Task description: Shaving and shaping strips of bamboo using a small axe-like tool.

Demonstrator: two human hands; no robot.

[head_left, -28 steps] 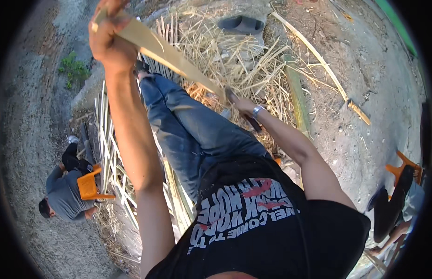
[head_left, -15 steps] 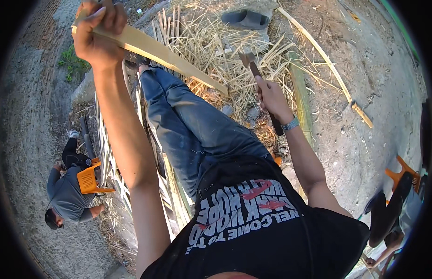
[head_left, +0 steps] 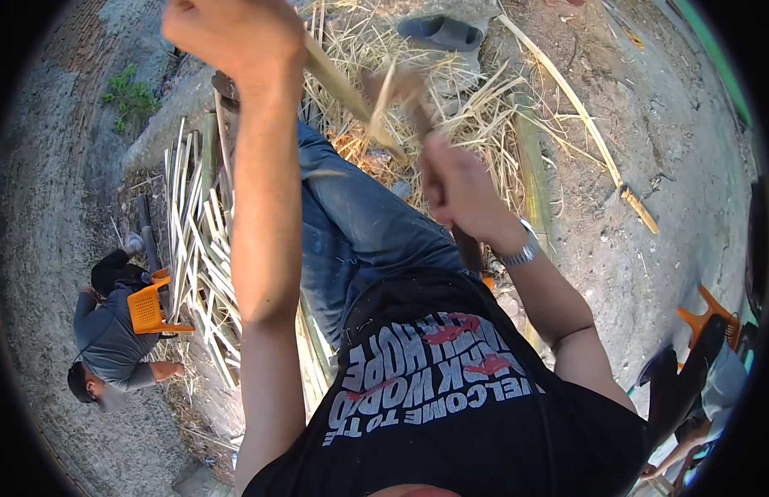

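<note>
Holding a hatchet-like tool (head_left: 421,118) near a slanting wooden strip (head_left: 338,83), beside your denim-clad legs (head_left: 368,217).
Your right grip (head_left: 467,189) is wrapped round the tool, your left grip (head_left: 245,43) seemingly clenched on the strip's upper end; a glancing blow could carry the edge into your legs. Slivers (head_left: 490,132) litter the dirt ground (head_left: 604,253); beyond are a dark slipper (head_left: 461,35) and, leftward, a co-worker (head_left: 115,329) at an orange chair (head_left: 145,309).

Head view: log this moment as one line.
left hand: holds pale strip, upper end hidden | right hand: grips tool, head blurred | nearby: shavings, dark sandal
</note>
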